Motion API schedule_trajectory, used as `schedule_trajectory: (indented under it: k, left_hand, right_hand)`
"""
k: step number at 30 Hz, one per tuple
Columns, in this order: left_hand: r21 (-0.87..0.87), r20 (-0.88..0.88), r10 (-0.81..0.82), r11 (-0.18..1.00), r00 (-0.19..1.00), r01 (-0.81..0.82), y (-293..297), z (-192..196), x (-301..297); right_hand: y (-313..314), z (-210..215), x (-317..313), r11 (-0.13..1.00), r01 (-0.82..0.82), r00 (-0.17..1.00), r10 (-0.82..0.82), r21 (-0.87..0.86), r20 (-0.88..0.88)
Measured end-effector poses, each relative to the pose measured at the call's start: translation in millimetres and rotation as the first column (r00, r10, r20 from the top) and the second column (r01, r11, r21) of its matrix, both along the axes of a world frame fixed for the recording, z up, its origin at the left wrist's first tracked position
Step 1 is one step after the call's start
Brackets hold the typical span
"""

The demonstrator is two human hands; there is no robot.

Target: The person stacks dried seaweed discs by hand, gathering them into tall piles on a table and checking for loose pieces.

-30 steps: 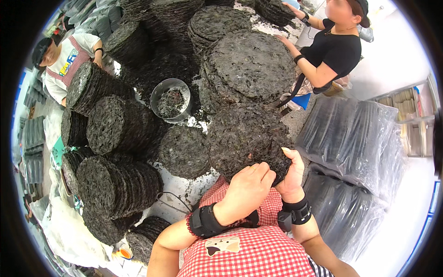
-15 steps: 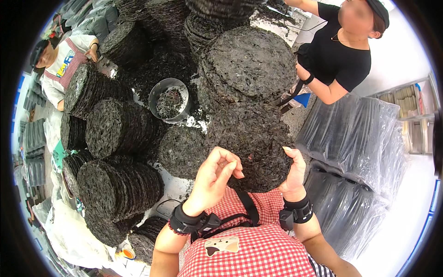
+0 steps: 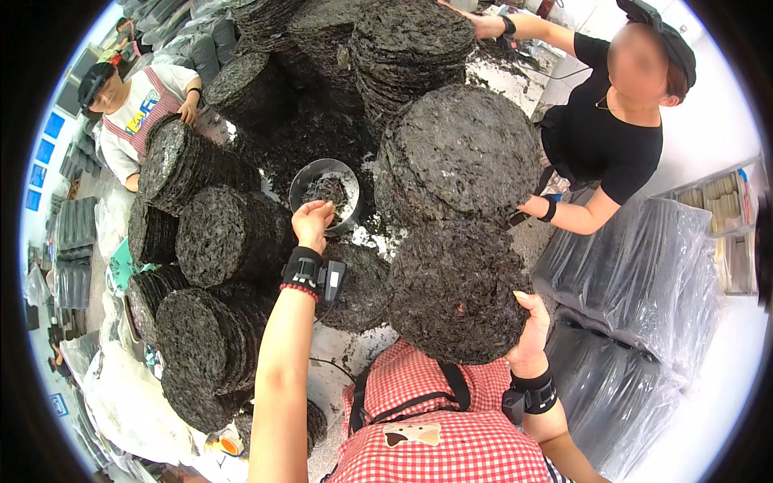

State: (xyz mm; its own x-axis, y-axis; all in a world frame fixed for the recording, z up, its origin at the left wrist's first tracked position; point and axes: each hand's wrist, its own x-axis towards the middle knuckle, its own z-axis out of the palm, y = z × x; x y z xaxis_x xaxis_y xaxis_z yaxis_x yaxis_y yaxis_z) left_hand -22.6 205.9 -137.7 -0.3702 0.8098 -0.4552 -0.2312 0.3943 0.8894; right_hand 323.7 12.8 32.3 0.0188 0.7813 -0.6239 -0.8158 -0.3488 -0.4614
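Observation:
My right hand (image 3: 531,334) grips the lower right edge of a round dark dried-seaweed disc (image 3: 455,290), held up in front of my red checked apron. My left hand (image 3: 312,223) reaches forward to the rim of a round metal bowl (image 3: 310,171) that holds loose dark seaweed scraps; its fingers are pinched together over the bowl, and I cannot tell what they hold. Both wrists carry black bands. A tall stack of the same discs (image 3: 463,153) leans just beyond the held disc.
Many stacks of seaweed discs (image 3: 229,237) lie on their sides at the left and pile up at the back. A person in black (image 3: 604,137) works at the right, another in a white shirt (image 3: 133,105) at the far left. Clear-wrapped bundles (image 3: 644,298) fill the right.
My left hand has left the disc and stretched forward to the metal bowl. My right hand keeps holding the disc, which has stayed in front of my chest.

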Motion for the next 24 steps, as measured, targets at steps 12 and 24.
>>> schedule_trajectory:
  k: [12, 24]
  left_hand:
    - [0.008, 0.045, 0.025, 1.0, 0.999, -0.025, -45, 29, 1]
    - [0.21, 0.169, -0.393, 0.91, 0.904, 0.357, -219, 155, 63]
  right_hand:
    - [2, -1, 11, 1.0, -0.015, 0.999, 0.016, -0.017, 0.044]
    - [24, 13, -2, 0.877, -0.343, 0.939, 0.322, 0.337, 0.119]
